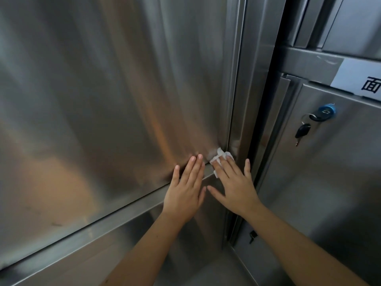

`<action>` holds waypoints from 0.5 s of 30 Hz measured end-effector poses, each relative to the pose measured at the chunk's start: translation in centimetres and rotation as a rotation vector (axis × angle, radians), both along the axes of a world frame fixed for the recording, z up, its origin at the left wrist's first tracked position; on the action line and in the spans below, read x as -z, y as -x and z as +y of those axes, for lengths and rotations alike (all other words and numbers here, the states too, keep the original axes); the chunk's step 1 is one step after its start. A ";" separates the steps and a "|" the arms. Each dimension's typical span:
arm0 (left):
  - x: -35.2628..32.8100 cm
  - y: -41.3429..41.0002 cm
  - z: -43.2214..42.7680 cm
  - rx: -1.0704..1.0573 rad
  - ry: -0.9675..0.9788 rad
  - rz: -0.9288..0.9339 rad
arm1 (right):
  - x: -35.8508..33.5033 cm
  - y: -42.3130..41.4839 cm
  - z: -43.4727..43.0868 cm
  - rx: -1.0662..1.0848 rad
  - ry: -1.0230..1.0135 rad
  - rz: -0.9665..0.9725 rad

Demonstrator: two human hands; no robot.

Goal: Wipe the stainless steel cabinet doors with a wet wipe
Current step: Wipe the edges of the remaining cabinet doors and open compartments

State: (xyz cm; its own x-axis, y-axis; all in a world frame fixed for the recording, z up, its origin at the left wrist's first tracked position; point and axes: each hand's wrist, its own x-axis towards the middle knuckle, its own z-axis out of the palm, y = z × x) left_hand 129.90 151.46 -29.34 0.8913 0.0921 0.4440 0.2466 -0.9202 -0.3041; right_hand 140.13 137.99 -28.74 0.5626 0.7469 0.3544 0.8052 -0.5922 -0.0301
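Right hand (233, 186): fingers straight and fanned, thumb out to the left, palm toward the metal. Fingertips press a crumpled white wet wipe (223, 156) flat; no pinch, no curl round it.

Wipe sits at the lower right corner of the large cabinet door (103, 100), right where the door meets the vertical post (247, 100).

Left hand (186, 186): just beside the right, flat on the same door's bottom edge, fingers straight and close together, thumb apart. It holds nothing; it reads as a brace.

Progress, as a judgement: work is on door 1 of at least 3 in view, at its bottom corner. A few dark smudges show low on the left of this door, so that patch likely needs a pass. Whether the upper panel is already wiped, cannot tell; brushed steel and reflections hide any wet streaks.

Left to do, likely: the neighbouring door (329, 172) on the right and the upper right door (350, 23); neither is touched.

Surroundings: horizontal frame rail (103, 221) under the large door. On the right door, a blue lock (326, 110) with a key in it and a second black key (302, 131) hanging below. A white paper label (362, 79) with a printed character above it. Steel all round.
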 end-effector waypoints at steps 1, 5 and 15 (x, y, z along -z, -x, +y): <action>0.0 0.0 0.0 0.003 0.000 0.002 | 0.1 0.1 0.0 0.005 0.002 0.008; -0.3 0.0 -0.1 -0.005 0.003 0.007 | 0.0 0.3 -0.3 -0.003 0.005 0.028; -0.7 0.2 -0.7 -0.073 -0.005 0.057 | 0.7 -0.7 -1.4 -0.127 -0.053 -0.086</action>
